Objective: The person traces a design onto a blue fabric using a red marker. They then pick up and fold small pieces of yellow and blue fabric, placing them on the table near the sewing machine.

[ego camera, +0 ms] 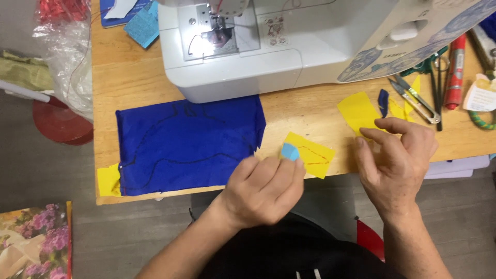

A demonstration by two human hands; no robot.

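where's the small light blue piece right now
In the head view, the light blue piece is pinched in the left hand, over the yellow patch, right of the blue fabric.

The white sewing machine takes most of the back of the wooden table, so a hand cannot pass there. In front of it, the blue fabric covers the left part of the front edge. Between this fabric and the yellow scrap on the right there is bare wood, but the left hand and the yellow piece with red marking stand in it. The right hand blocks the front right. Further right lie snips and a red pen (close together). Left of the machine the wood is open up to the plastic bag.
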